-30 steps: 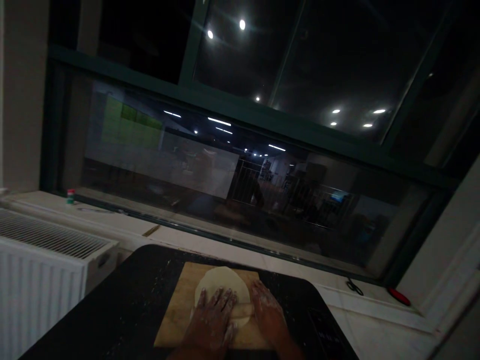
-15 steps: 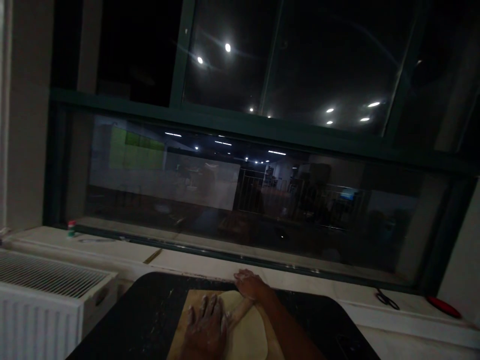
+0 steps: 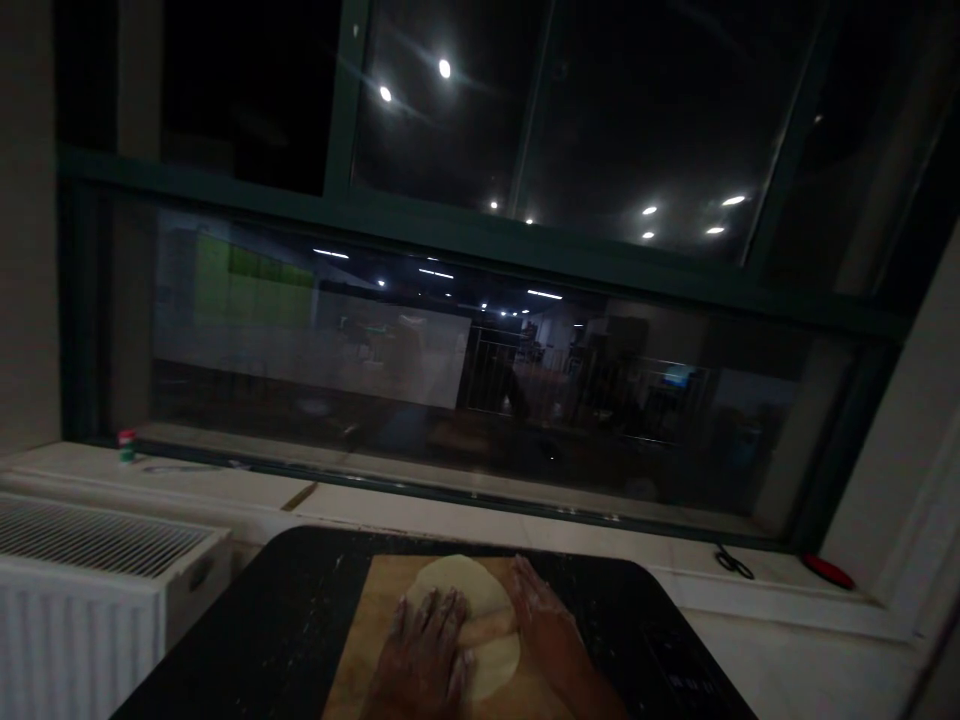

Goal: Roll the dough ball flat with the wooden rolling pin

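Note:
A round, flattened sheet of dough [image 3: 459,576] lies on a wooden board [image 3: 391,573]. Across the dough runs a wooden rolling pin [image 3: 487,628], its middle visible between my hands. My left hand [image 3: 427,640] lies palm down over the pin's left end, its floury fingers stretched forward over the dough. My right hand [image 3: 541,615] rests at the pin's right end, by the dough's edge, with floury fingers stretched out. Both ends of the pin are hidden beneath the hands.
The board sits on a black table [image 3: 292,590] dusted with flour. A white radiator [image 3: 82,620] stands at left. Along the windowsill [image 3: 420,515] are a small red-and-green container [image 3: 127,446], scissors [image 3: 733,563] and a red object [image 3: 828,572]. A dark window rises behind.
My right hand has come back toward me, and the rolling pin lies less slanted. More of the dough's far part shows. The camera view has shifted slightly.

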Demonstrator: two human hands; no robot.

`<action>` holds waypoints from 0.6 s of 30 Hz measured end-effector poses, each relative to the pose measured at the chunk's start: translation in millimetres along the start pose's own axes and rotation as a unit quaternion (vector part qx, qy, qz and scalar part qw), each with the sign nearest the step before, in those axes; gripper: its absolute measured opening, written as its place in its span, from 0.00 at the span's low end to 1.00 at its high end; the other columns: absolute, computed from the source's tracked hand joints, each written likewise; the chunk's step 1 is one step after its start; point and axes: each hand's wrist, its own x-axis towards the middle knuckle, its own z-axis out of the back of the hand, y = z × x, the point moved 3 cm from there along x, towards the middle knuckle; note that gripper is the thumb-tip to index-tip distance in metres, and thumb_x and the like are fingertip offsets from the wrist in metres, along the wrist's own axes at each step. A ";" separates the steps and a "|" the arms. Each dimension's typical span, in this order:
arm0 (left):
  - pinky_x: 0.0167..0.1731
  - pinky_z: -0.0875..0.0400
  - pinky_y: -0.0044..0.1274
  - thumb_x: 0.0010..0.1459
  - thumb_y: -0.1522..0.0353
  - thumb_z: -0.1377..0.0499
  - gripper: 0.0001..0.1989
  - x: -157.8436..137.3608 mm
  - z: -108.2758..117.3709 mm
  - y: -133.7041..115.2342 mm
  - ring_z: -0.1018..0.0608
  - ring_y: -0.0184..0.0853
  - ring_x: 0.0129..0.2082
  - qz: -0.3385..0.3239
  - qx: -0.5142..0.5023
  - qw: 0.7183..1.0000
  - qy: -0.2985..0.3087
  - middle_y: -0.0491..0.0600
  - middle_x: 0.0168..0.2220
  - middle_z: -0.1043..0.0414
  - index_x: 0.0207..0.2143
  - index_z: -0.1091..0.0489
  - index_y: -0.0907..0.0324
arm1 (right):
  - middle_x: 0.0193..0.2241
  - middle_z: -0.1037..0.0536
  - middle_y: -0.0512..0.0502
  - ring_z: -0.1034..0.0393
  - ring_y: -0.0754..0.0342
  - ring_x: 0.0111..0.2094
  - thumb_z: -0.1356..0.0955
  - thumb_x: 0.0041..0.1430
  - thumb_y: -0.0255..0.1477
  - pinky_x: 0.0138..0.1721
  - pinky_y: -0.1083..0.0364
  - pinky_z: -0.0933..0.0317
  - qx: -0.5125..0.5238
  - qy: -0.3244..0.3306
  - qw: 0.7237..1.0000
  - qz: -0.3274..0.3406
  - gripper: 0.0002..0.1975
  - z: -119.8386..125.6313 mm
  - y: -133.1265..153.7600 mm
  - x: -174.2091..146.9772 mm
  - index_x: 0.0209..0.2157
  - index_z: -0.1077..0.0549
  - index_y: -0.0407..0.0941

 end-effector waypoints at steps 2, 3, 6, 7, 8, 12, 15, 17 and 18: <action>0.64 0.43 0.31 0.68 0.59 0.49 0.27 -7.7 -3.1 -2.8 0.27 0.37 0.59 -0.053 0.021 0.997 -0.055 0.44 0.63 0.32 0.68 0.44 0.48 | 0.65 0.38 0.43 0.42 0.48 0.65 0.41 0.64 0.23 0.64 0.49 0.41 -0.015 -0.019 1.000 -0.010 0.27 0.8 -1.1 -24.0 0.63 0.34 0.46; 0.64 0.44 0.30 0.68 0.59 0.49 0.29 -10.2 -3.2 -3.9 0.26 0.36 0.58 -0.065 0.026 0.995 -0.066 0.44 0.63 0.32 0.69 0.46 0.49 | 0.65 0.37 0.44 0.42 0.48 0.65 0.41 0.65 0.24 0.63 0.48 0.40 -0.020 -0.023 0.999 -0.013 0.26 1.8 -1.6 -31.1 0.64 0.35 0.47; 0.62 0.40 0.29 0.68 0.57 0.50 0.29 -9.1 3.8 -6.4 0.26 0.35 0.58 -0.063 0.007 0.997 -0.039 0.46 0.64 0.34 0.69 0.47 0.51 | 0.65 0.38 0.44 0.44 0.47 0.66 0.43 0.68 0.26 0.65 0.44 0.43 -0.023 0.010 1.000 -0.017 0.25 7.6 -2.1 -25.8 0.64 0.36 0.47; 0.61 0.38 0.30 0.69 0.57 0.50 0.29 -5.7 8.3 -6.7 0.26 0.36 0.59 -0.051 -0.011 0.999 -0.012 0.46 0.64 0.34 0.69 0.46 0.51 | 0.65 0.38 0.43 0.45 0.46 0.67 0.44 0.68 0.25 0.65 0.42 0.45 -0.021 0.032 0.999 -0.014 0.26 9.4 -1.8 -15.2 0.64 0.36 0.46; 0.61 0.37 0.32 0.69 0.57 0.50 0.28 -1.2 13.1 -6.5 0.27 0.38 0.60 -0.031 -0.032 0.999 0.025 0.47 0.64 0.35 0.68 0.44 0.51 | 0.65 0.38 0.40 0.45 0.45 0.67 0.45 0.67 0.24 0.66 0.41 0.46 -0.016 0.053 0.998 -0.008 0.26 10.4 -1.1 -1.1 0.64 0.36 0.43; 0.64 0.42 0.45 0.67 0.58 0.51 0.27 19.8 30.5 -1.6 0.38 0.47 0.67 0.100 -0.128 0.965 0.205 0.51 0.67 0.43 0.67 0.40 0.53 | 0.62 0.34 0.33 0.42 0.43 0.65 0.42 0.64 0.21 0.64 0.41 0.45 0.016 0.095 0.994 0.042 0.25 3.1 6.2 72.8 0.61 0.32 0.39; 0.65 0.50 0.52 0.67 0.59 0.54 0.29 30.7 33.8 1.0 0.45 0.50 0.69 0.177 -0.146 0.935 0.270 0.54 0.69 0.48 0.67 0.42 0.58 | 0.62 0.33 0.35 0.42 0.42 0.66 0.39 0.65 0.24 0.65 0.39 0.46 0.048 0.123 0.987 0.096 0.21 -10.7 19.7 124.2 0.59 0.30 0.42; 0.65 0.53 0.54 0.66 0.59 0.55 0.31 34.3 29.1 0.7 0.48 0.51 0.70 0.224 -0.118 0.924 0.286 0.57 0.70 0.51 0.68 0.44 0.62 | 0.62 0.32 0.36 0.42 0.43 0.66 0.38 0.68 0.29 0.64 0.38 0.46 0.074 0.138 0.980 0.125 0.19 -18.3 31.2 150.6 0.57 0.29 0.42; 0.64 0.54 0.56 0.66 0.59 0.56 0.31 35.3 25.5 -0.4 0.48 0.52 0.70 0.247 -0.098 0.919 0.292 0.57 0.70 0.52 0.68 0.44 0.63 | 0.62 0.31 0.36 0.42 0.43 0.65 0.39 0.70 0.32 0.64 0.37 0.45 0.090 0.142 0.976 0.137 0.19 -21.1 36.9 161.1 0.57 0.29 0.42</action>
